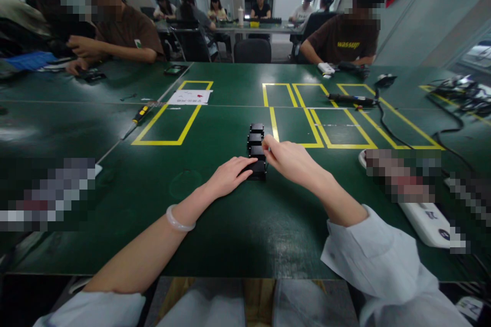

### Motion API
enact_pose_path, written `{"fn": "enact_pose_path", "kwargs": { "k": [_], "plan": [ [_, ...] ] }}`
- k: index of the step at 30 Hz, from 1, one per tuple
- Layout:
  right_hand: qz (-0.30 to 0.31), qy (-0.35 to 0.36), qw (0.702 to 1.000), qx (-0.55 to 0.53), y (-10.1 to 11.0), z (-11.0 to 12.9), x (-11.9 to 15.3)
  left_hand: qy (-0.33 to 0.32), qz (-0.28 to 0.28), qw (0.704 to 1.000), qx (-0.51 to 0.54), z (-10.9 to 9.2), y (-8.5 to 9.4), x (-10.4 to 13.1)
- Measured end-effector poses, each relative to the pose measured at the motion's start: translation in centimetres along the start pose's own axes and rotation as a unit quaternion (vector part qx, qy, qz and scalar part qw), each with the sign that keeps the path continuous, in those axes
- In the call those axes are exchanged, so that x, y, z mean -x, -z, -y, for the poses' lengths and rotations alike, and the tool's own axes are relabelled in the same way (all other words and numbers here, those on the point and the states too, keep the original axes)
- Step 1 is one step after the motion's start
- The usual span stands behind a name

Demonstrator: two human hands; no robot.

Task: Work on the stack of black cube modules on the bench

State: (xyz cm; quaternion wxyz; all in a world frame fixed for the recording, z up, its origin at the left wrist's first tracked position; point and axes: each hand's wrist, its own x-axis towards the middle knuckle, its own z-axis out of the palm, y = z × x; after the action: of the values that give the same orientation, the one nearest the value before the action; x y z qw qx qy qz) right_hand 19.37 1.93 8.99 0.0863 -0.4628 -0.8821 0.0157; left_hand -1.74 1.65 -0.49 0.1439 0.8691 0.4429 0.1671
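Several small black box-shaped pieces (pixel 257 139) stand in a short row on the green table, running away from me. My left hand (pixel 229 176) comes in from the left with its fingers stretched out. Its fingertips rest on the nearer black pieces, and the thumb lies by the closest one. On the other side, my right hand (pixel 286 158) is closed in a pinch beside the middle of the row. Whatever lies between its fingertips, if anything, is hidden or too small to name.
Yellow tape outlines (pixel 226 112) mark the green table (pixel 230 235). A yellow-black screwdriver (pixel 141 114) and a paper sheet (pixel 191 97) lie left. To the right are a black pen-shaped tool (pixel 353 99) with a cable, a white device (pixel 425 219) and bundled cables (pixel 468 93). People sit opposite.
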Motion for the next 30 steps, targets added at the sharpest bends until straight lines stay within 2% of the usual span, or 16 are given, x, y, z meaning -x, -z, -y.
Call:
{"fn": "enact_pose_path", "kwargs": {
  "k": [8,30],
  "plan": [
    [0.018,0.0,1.0,0.0,0.06,0.01,-0.12,0.0,-0.002,1.0,0.001,-0.01,-0.01,-0.01],
    [0.012,0.0,1.0,-0.004,0.18,0.16,0.0,0.0,-0.002,1.0,-0.004,-0.11,0.06,-0.08]
  ]
}}
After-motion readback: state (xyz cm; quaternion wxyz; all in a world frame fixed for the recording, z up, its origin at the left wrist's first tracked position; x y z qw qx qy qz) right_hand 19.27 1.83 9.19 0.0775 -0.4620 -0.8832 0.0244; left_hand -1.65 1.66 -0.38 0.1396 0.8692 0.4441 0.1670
